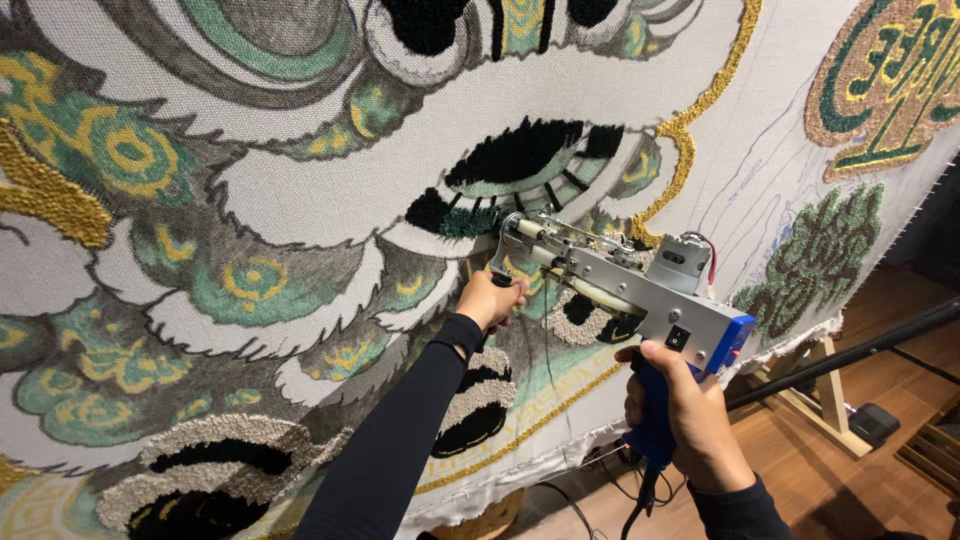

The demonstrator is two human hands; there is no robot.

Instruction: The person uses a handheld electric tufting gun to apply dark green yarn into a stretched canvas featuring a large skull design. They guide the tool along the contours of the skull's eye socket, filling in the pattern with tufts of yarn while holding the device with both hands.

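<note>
Pressing against the stretched cloth [330,200] at centre frame, the tufting gun [620,285] points toward ten o'clock. The right hand [680,415] is wrapped tight around its blue grip at five o'clock; the left hand [490,298] clasps the front handle. Green, yellow and black pile surrounds them, with the wooden frame leg [825,395] at four o'clock.

Brown wood-plank floor [800,480] at lower right carries the pale wooden frame foot [825,405], a small dark box [874,424] beside it, and black cables [580,510] trailing under the cloth's lower edge.
</note>
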